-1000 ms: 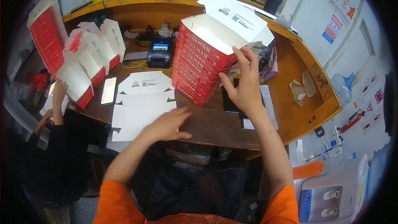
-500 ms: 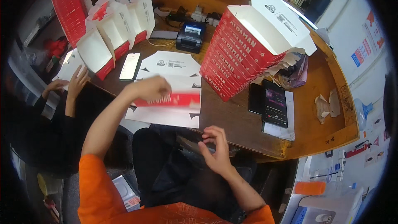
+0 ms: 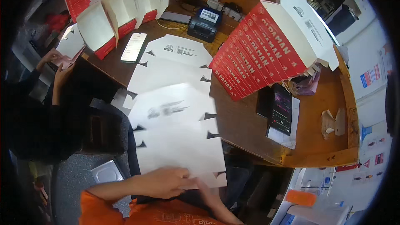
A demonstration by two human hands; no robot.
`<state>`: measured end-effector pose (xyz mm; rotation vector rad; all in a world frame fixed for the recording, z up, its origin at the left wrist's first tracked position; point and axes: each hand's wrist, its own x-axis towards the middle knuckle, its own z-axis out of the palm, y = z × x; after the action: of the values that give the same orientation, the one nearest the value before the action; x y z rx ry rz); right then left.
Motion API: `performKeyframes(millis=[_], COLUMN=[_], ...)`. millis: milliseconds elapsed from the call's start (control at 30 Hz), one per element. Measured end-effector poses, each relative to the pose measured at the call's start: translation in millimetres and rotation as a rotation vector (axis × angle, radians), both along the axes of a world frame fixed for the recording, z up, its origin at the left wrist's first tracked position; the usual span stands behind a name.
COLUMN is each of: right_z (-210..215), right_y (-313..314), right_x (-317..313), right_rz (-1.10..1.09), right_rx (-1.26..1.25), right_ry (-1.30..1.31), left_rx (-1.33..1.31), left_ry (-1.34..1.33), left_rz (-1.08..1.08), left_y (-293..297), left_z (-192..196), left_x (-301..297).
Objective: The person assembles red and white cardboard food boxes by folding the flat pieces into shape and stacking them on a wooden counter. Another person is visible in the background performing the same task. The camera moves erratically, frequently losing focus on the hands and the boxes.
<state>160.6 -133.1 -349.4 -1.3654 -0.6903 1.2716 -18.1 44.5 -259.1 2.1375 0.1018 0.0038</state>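
Note:
My left hand (image 3: 163, 181) grips the near edge of a flat white box blank (image 3: 177, 141) held over my lap, in front of the table edge. My right hand (image 3: 207, 192) reaches under the same edge from the right; its fingers are hidden by the blank. Beyond the blank, a stack of flat white blanks (image 3: 175, 64) lies on the wooden table (image 3: 246, 129). A leaning row of folded red and white boxes (image 3: 260, 52) stands to the right of that stack.
Another row of folded boxes (image 3: 112, 14) stands at the far left, with a white phone (image 3: 133, 46) beside it. A black label printer (image 3: 204, 21) sits at the back. A dark phone (image 3: 281, 109) lies on papers at right. Another person's hands (image 3: 58, 64) work at left.
My left hand has drawn a flat blank off the stack toward my body. My right hand has come in from my lap to the blank's near edge.

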Motion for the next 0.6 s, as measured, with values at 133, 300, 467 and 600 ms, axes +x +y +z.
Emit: performKeyframes(millis=[133,300,467,600], right_z=[22.1,-3.7,0.9,1.0], right_y=[3.6,-41.6,-48.4,-42.5], right_x=[1.1,3.6,9.1,15.7], right_rz=[-0.055,0.009,-0.416,-0.495], right_rx=[-0.133,-0.254,-0.356,-0.305], right_ry=[-0.128,-0.04,0.065,-0.209], left_rx=[-0.598,-0.731,-1.392,-1.571], left_ry=[0.124,0.271,0.152,0.151], left_rz=[0.508,0.577,0.552,0.471], left_y=[-13.6,-29.7,-59.5,-49.1], left_z=[-42.2,-108.6,-169.7,-171.9], left_x=[23.9,57.0,62.9,68.1])
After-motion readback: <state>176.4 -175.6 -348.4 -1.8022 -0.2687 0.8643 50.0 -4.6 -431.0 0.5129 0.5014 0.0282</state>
